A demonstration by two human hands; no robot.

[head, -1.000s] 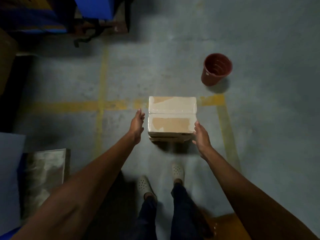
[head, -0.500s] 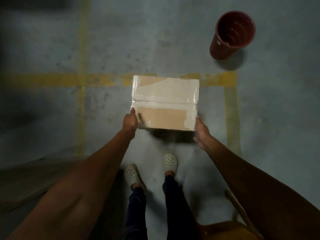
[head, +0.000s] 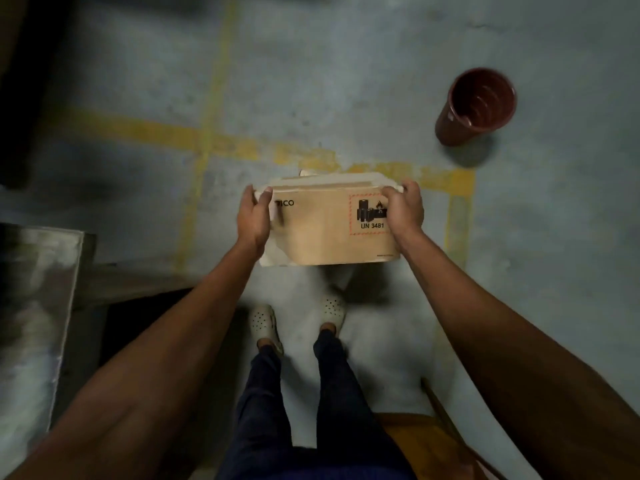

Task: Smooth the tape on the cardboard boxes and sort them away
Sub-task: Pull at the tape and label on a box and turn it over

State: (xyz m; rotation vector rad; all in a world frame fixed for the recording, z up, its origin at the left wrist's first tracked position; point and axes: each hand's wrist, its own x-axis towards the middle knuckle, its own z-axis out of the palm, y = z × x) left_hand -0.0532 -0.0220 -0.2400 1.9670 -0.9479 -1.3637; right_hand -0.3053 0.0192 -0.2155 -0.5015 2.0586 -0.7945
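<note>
Box: a tan rectangular cardboard box (head: 325,233) with a matt brown near face. It is held in the air above the floor, just ahead of the person's feet, and tipped so a sliver of its top shows.
Print: black letters ending in "ICO" at the upper left, partly hidden. At the right is a red dashed-frame battery label (head: 367,216) reading UN 3481.
Tape: pale, glossy tape (head: 273,252) lies over the top and wraps the left end down to the lower left corner.
Left grip (head: 254,216): closed round the upper left corner, with the thumb on the near face and the fingers curled behind the end.
Right grip (head: 403,211): closed round the upper right corner, with the thumb lying over the label's edge and the fingers over the top.
Box to grips: it sits between the two grips, with most of its body below them.
Floor (head: 346,64): scuffed grey-green concrete.
Lines: worn yellow painted lines (head: 207,140) cross on the floor, and the box hides part of one.
Pot: a round, dark red ribbed plastic pot (head: 474,105) stands with its mouth open, well apart to the far right.
Left edge: a dull grey, metal-looking slab (head: 34,306), blurred.
Below: white perforated clogs (head: 263,323) and dark blue trousers (head: 263,410).
Lower right: an orange-brown wooden surface (head: 415,434), partly behind the right forearm.
</note>
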